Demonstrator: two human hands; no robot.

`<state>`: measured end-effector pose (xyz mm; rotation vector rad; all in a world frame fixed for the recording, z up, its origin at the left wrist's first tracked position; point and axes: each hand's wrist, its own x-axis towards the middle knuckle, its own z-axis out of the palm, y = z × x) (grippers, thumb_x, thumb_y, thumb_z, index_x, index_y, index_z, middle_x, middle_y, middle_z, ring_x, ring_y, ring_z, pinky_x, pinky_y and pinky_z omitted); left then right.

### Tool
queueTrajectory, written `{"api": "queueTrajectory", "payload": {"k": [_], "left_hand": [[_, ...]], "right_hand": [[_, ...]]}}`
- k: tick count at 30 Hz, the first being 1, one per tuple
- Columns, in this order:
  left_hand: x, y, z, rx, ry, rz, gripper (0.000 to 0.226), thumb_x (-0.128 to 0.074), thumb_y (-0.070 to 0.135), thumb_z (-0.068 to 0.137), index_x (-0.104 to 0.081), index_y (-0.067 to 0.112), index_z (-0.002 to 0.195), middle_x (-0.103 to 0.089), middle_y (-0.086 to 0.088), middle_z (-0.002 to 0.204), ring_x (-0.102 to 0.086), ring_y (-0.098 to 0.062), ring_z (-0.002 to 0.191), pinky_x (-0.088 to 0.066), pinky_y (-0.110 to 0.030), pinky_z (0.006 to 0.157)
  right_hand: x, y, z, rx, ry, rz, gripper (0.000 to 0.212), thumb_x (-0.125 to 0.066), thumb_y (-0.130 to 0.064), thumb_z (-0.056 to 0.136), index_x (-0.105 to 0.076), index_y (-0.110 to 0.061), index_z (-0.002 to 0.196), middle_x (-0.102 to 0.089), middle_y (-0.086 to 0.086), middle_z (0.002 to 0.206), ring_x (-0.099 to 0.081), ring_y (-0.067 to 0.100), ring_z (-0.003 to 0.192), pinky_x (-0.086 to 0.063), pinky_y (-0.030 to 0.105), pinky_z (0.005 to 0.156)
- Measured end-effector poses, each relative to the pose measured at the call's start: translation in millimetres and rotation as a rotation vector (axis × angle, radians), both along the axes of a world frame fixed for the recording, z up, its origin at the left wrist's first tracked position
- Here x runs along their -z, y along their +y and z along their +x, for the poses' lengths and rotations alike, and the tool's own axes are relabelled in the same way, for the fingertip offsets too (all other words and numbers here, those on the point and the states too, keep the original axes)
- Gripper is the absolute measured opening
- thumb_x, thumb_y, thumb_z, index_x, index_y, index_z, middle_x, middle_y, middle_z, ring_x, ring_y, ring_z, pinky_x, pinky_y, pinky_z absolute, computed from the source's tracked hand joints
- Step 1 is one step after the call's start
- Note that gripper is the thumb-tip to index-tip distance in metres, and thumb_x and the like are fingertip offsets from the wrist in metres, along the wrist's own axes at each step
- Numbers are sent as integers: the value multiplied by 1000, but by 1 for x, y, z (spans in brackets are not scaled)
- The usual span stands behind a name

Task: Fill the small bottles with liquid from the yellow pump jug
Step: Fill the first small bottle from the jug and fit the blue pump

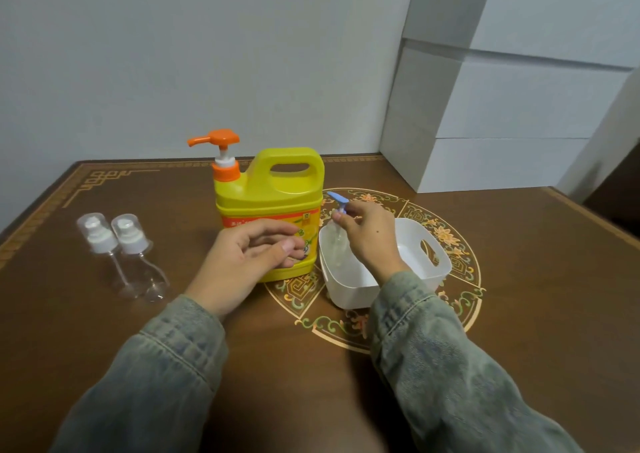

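A: Yellow pump jug, one, stands mid-table, orange pump on top.
B: The white basket?
A: One, just right of it, holding one clear pump bottle; the right hand pinches its blue top.
B: Others?
A: Two clear spray bottles stand capped at left. The left hand hovers loosely curled by the jug, holding nothing.

yellow pump jug, orange label band with small print, too blurred to read
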<state>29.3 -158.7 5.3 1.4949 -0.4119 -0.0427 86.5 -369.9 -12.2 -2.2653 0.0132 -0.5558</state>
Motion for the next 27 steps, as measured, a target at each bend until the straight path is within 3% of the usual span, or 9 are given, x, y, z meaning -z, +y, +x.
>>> {"api": "queueTrajectory", "payload": {"k": [5, 10, 13, 19, 25, 27], "left_hand": [[0, 7, 2, -15, -3, -8, 33, -63, 16, 78, -66, 1, 107, -74, -17, 97, -72, -30, 92, -60, -32, 78], [0, 12, 1, -15, -11, 14, 31, -63, 17, 79, -66, 3, 106, -75, -14, 97, -72, -28, 92, -60, -34, 79], [-1, 14, 0, -16, -9, 21, 33, -63, 17, 79, -66, 1, 108, -75, -13, 97, -72, -28, 93, -60, -34, 79], [-6, 21, -6, -31, -15, 9, 28, -71, 15, 83, -66, 2, 107, -75, -14, 96, -72, -28, 92, -59, -32, 78], [-20, 43, -17, -89, -51, -4, 34, -62, 14, 80, -64, -1, 110, -73, -19, 100, -71, -31, 93, -60, -37, 80], [-25, 53, -22, -108, -67, -10, 34, -61, 13, 80, -63, -1, 111, -72, -20, 100, -71, -30, 92, -60, -35, 79]], "right_hand": [[-2, -2, 1, -15, 57, -74, 18, -64, -21, 94, -75, -7, 97, -71, 8, 87, -54, 16, 77, -27, 8, 56], [-3, -2, -2, 2, 94, -77, 20, -61, -21, 96, -74, -7, 103, -72, 7, 96, -57, 18, 84, -31, 25, 61], [-3, -2, -3, 12, 110, -34, 24, -63, -22, 95, -72, -8, 113, -72, 6, 104, -57, 15, 85, -35, 21, 62], [-15, -2, -17, 26, 82, 23, 26, -68, -19, 91, -71, -12, 116, -73, 4, 107, -65, 17, 98, -49, 32, 84], [-57, 11, -49, 140, -48, -38, 33, -70, -21, 89, -69, -14, 121, -70, 3, 114, -63, 15, 96, -48, 29, 89], [-70, 28, -66, 72, -84, 44, 30, -71, -22, 87, -71, -17, 117, -71, -2, 108, -64, 9, 89, -49, 20, 81]]}}
